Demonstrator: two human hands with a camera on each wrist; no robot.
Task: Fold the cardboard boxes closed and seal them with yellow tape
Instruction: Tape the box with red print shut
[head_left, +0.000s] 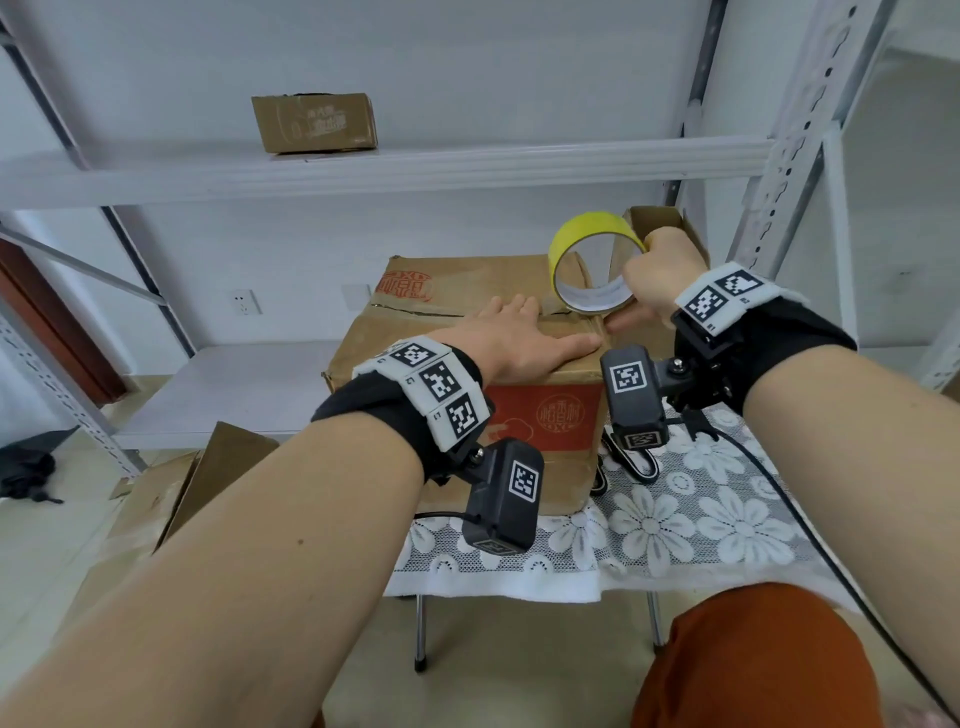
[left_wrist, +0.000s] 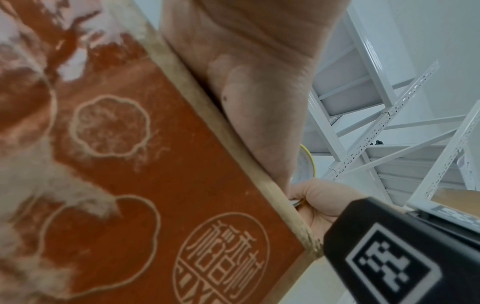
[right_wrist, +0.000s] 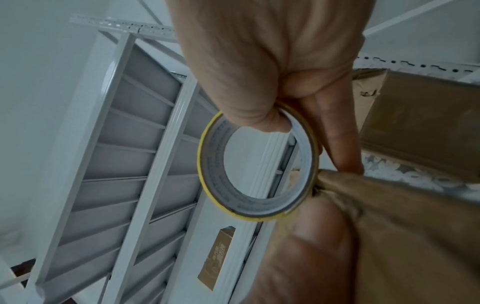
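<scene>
At frame centre in the head view we see the brown cardboard box with red printed panels on a lace-covered table. Our left hand lies flat, fingers straight, on its closed flaps. Our right hand grips the yellow tape roll, standing on the box's top right edge.

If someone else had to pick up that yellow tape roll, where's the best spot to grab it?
Probably by the rim, from above. The yellow tape roll stands on edge on the cardboard box, its open core facing sideways, so a thumb can hook inside and fingers wrap outside, much as the right hand grips it now.
</scene>
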